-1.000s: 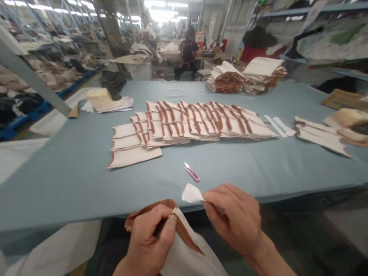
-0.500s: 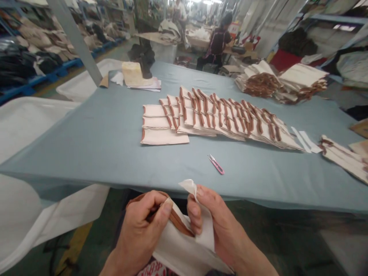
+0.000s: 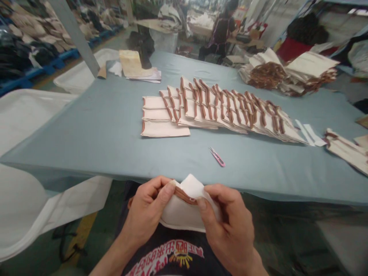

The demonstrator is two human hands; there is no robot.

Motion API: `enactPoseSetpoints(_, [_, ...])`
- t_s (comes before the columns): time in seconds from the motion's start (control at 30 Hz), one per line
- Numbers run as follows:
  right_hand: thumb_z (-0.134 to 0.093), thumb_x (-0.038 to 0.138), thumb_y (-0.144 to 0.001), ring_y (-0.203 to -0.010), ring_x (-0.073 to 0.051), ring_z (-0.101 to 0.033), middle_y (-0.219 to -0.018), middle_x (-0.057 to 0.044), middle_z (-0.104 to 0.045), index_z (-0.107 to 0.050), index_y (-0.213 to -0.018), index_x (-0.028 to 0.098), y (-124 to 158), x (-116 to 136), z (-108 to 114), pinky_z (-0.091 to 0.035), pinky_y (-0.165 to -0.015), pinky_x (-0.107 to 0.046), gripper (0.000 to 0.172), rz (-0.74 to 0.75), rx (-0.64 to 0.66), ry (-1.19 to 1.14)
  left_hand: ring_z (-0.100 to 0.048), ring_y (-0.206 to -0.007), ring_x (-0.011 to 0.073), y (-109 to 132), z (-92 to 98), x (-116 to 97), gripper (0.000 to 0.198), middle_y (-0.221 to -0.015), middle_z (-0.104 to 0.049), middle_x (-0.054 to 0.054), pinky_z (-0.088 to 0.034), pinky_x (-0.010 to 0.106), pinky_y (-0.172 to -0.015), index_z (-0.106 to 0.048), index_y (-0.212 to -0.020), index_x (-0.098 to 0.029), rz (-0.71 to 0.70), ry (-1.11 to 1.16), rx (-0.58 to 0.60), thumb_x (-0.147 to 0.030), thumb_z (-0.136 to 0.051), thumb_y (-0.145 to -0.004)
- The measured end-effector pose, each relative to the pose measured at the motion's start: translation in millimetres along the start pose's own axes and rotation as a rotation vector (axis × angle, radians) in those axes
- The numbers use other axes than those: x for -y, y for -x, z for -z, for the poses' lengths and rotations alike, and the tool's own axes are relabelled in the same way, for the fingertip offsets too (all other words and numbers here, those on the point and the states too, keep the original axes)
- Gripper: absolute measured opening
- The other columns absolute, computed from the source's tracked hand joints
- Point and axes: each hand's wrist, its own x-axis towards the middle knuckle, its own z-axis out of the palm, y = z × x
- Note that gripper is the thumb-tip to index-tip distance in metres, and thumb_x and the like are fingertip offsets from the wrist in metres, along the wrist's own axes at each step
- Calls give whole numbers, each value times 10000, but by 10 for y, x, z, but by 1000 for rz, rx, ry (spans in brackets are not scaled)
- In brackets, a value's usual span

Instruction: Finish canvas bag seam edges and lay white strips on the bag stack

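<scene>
Both hands hold one cream fabric piece with brown trim (image 3: pixel 181 211) over my lap, just below the table's near edge. My left hand (image 3: pixel 148 211) pinches its left side with thumb over the brown edge. My right hand (image 3: pixel 227 226) grips the right side, and a small white paper-like slip (image 3: pixel 192 186) sticks up between the fingers. On the blue-grey table (image 3: pixel 86 130) lies a fanned row of similar cream pieces with brown trim (image 3: pixel 218 111). Pink thread snips (image 3: pixel 217 156) lie loose in front of that row, beyond my right hand.
Two stacks of cream and brown pieces (image 3: pixel 287 73) stand at the table's far right. A beige block on papers (image 3: pixel 133 65) sits far left. White strips (image 3: pixel 309 134) and more pieces (image 3: pixel 346 151) lie at the right. A white bin (image 3: pixel 23 115) stands left. A person sits beyond the table.
My hands drew together and lifted the fabric piece toward the table edge; the white slip now sits against the piece's top. The view tilted down, showing my printed shirt.
</scene>
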Motion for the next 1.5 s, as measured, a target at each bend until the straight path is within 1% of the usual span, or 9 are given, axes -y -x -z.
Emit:
enactPoseSetpoints(0.23, [-603, 77, -927, -738, -79, -657, -864, 41, -699, -643, -950, 248, -25, -24, 99, -510, -669, -154, 177, -96, 89, -245, -262, -506, 77, -53, -11, 32, 556, -550, -383, -66, -221, 208, -456, -618, -703, -151, 7, 35, 33, -658, -614, -930])
enactPoseSetpoints(0.47, [-624, 113, -941, -703, -85, -655, -824, 47, -734, -695, -942, 242, -76, -20, 175, -472, -608, -173, 147, -98, 127, -455, -289, -506, 89, -113, -98, 23, 549, -560, -382, -61, -217, 229, -461, -621, -728, -158, 43, 9, 65, -669, -609, -929])
enactPoseSetpoints(0.73, [-674, 206, -914, -464, -78, -514, -618, 51, -672, -690, -754, 204, -112, -87, 108, -381, -475, -200, 161, -308, 235, -166, -292, -494, 81, -99, -152, -52, 557, -549, -369, -64, -231, 225, -451, -528, -645, -174, -18, -142, 38, -633, -561, -959])
enactPoseSetpoints(0.83, [-692, 255, -906, -445, -85, -511, -606, 45, -664, -707, -826, 199, -96, -112, 56, -361, -446, -203, 99, -328, 224, -87, -312, -503, 84, -89, -172, -98, 522, -552, -373, -59, -244, 228, -458, -510, -619, -177, -83, -233, 20, -549, -537, -983])
enactPoseSetpoints(1.0, [-708, 350, -935, -428, -96, -523, -679, 15, -718, -723, -979, 180, -81, -145, -48, -372, -474, -238, 176, -226, 182, 116, -345, -519, 84, -85, -187, -115, 444, -572, -400, -57, -278, 228, -480, -522, -620, -177, -164, -267, 21, -417, -531, -994])
enactPoseSetpoints(1.13, [-639, 336, -1013, -667, -166, -665, -784, -21, -764, -712, -936, 196, -95, -134, -83, -448, -654, -280, 175, -40, 167, 197, -351, -531, 86, -90, -158, -62, 417, -586, -408, -56, -281, 231, -487, -533, -636, -177, -177, -267, 2, -385, -531, -997])
enactPoseSetpoints(1.27, [-658, 282, -1001, -805, -221, -632, -819, -43, -743, -686, -913, 188, -103, -122, -132, -477, -793, -347, 132, 88, 116, 269, -316, -515, 83, -95, -134, -51, 434, -562, -355, -65, -266, 234, -478, -463, -602, -189, -174, -241, -34, -376, -532, -986])
enactPoseSetpoints(1.4, [-657, 222, -992, -918, -241, -631, -795, -36, -720, -641, -870, 216, -83, -135, -210, -472, -962, -415, 123, 156, 37, 245, -309, -500, 84, -91, -105, -61, 436, -545, -360, -65, -253, 235, -464, -520, -612, -180, -155, -204, -29, -409, -554, -981])
enactPoseSetpoints(1.5, [-683, 176, -953, -901, -217, -623, -829, -31, -696, -627, -853, 228, -96, -107, -177, -494, -936, -396, 125, 122, 55, 130, -298, -490, 83, -77, -55, -49, 445, -541, -381, -61, -235, 238, -455, -617, -663, -163, -120, -169, -3, -462, -564, -988])
